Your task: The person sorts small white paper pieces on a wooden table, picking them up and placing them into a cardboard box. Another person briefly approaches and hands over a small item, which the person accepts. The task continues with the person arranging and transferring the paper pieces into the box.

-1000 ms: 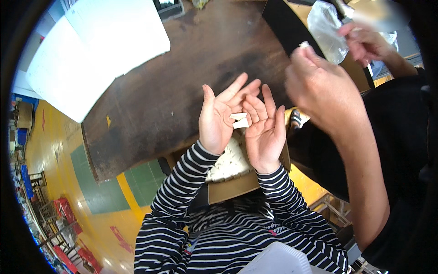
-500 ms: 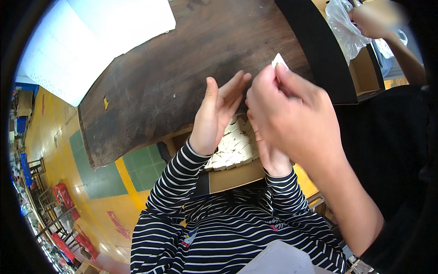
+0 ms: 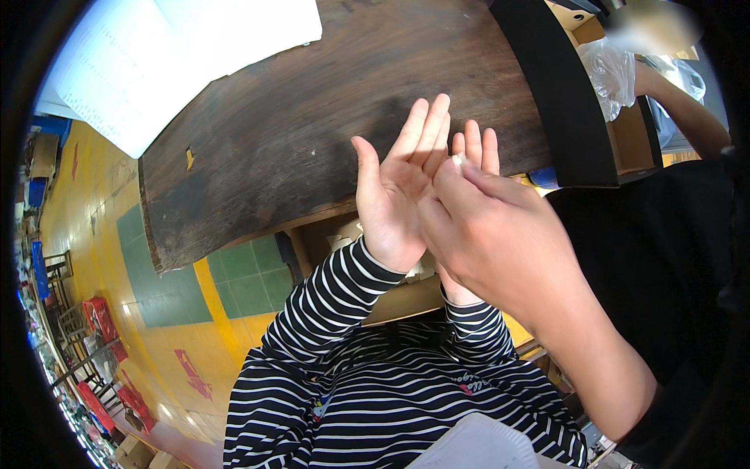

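My left hand [image 3: 391, 195] is held palm up above the desk's front edge, fingers stretched out, with nothing in it that I can see. Beside it is my right hand [image 3: 490, 152], mostly hidden behind another person's hand [image 3: 500, 227]; its straight fingertips show, looking open. That other hand reaches in from the right over both palms, pinching a small white piece [image 3: 458, 159] between thumb and finger. Below my hands, a cardboard box [image 3: 398, 303] with small white pieces [image 3: 422, 271] shows in part, mostly covered by my hands and forearms.
A dark wooden desk [image 3: 258, 164] spans the far side, with white printed sheets [image 3: 156, 62] at its left. A black box [image 3: 558, 94] stands at the right. Beyond it, another person's arm [image 3: 683, 109] is near a clear plastic bag [image 3: 609, 74].
My left hand has turned palm up and flattened, moving right toward my right hand. The other person's hand has come down and nearer with the white piece still pinched.
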